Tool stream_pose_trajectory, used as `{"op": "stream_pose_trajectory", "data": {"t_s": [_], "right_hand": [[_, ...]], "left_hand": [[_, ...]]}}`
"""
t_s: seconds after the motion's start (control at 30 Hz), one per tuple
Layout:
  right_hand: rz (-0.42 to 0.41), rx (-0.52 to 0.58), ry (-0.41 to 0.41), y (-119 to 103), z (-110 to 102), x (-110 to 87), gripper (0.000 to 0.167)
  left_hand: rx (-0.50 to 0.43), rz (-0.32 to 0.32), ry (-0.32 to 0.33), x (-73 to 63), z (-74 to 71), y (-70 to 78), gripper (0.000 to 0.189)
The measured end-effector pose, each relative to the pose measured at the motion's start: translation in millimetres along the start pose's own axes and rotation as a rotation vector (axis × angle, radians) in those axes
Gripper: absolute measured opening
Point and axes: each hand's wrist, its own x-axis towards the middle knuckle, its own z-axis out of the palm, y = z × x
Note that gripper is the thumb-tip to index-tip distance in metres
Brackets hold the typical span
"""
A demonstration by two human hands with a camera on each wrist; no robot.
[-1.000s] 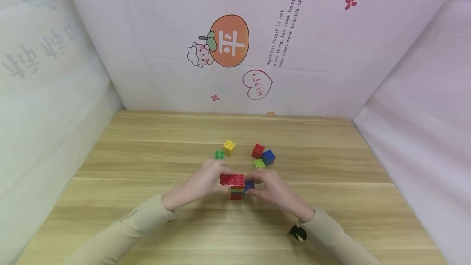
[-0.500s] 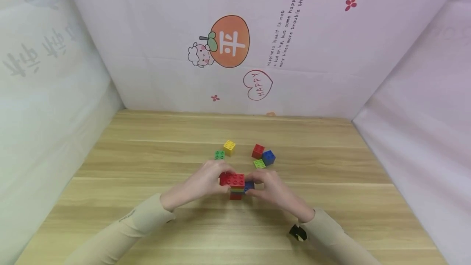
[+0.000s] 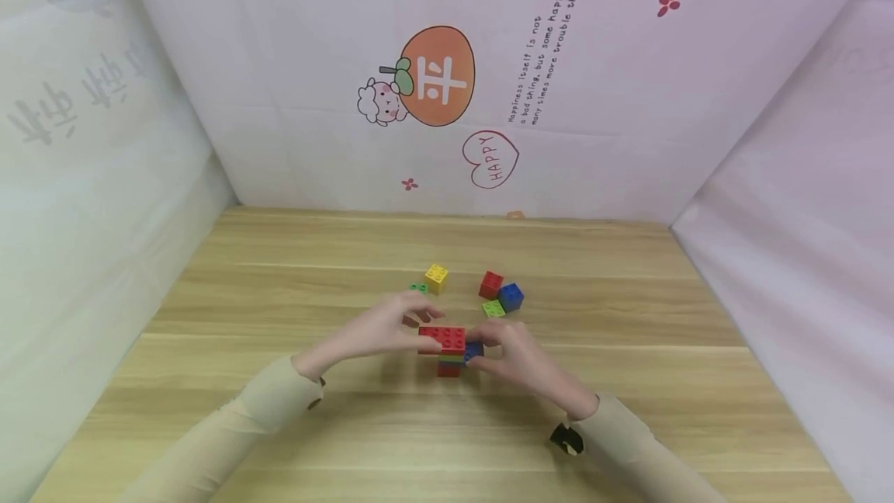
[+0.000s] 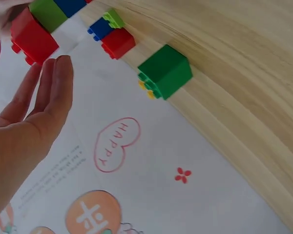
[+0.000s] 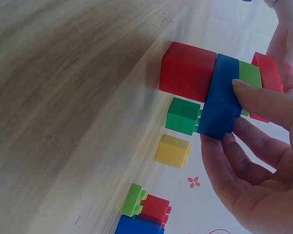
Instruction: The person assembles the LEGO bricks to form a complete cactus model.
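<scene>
Red brick [image 3: 452,340] caps the green, blue and red stack [image 5: 222,92]

In the head view, the green brick [image 3: 419,288] is partly covered by the left hand [image 3: 387,324]; in the left wrist view, the stack [image 4: 45,20] is cropped above and the yellow brick [image 4: 142,86] mostly hidden.

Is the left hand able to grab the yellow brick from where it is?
Probably yes: the left hand looks open, and the yellow brick sits just beyond it, top uncovered. The green brick close beside it might crowd the grip.
</scene>
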Motion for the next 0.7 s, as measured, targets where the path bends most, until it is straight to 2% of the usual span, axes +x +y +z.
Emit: {"op": "stream_pose_trajectory", "data": {"t_s": [0.1, 0.23, 0.43, 0.7], "right_hand": [[0.007, -0.008, 0.000, 0, 0, -0.6, 0.031], [0.001, -0.005, -0.005, 1, 0, -2.0, 0.030], [-0.013, 0.000, 0.011, 3, -1, -3.0, 0.030], [0.007, 0.003, -0.002, -1, -2, -2.8, 0.031]], "left_hand": [[-0.053, -0.018, 0.040, 2.7, -5.6, -8.6, 0.042], [-0.042, -0.042, 0.103, 11.3, -11.3, -24.0, 0.034], [0.046, -0.082, 0.142, 25.3, -18.3, -41.8, 0.037], [0.172, -0.161, 0.149, 34.4, -19.8, -50.5, 0.037]]}}
